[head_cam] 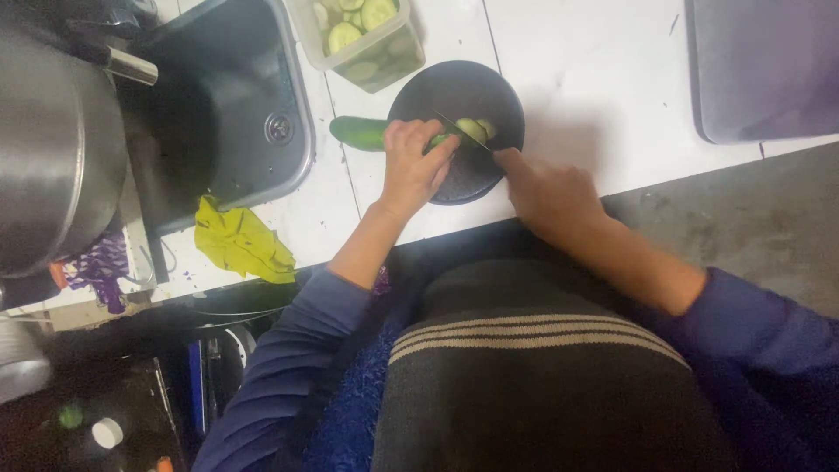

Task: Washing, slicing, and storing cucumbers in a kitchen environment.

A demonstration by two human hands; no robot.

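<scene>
Cucumber on round dark board
Left hand [411,166] pins cucumber [360,132]; right hand [549,194] holds knife [461,131], apparently mid-slice, on board [463,179].

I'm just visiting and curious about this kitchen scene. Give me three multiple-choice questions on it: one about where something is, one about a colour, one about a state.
1. Where does the clear container of cucumber slices stand?
A. beyond the round dark board
B. inside the sink
C. on the floor

2. What colour is the crumpled cloth by the sink?
A. red
B. yellow
C. white

3. How does the cucumber stand?
A. whole and untouched
B. peeled only
C. partly cut into slices

Answers: 1 A, it sits at the far edge past the board. 2 B, it is bright yellow. 3 C, the left hand steadies it while the right hand holds a knife at cut slices.
</scene>
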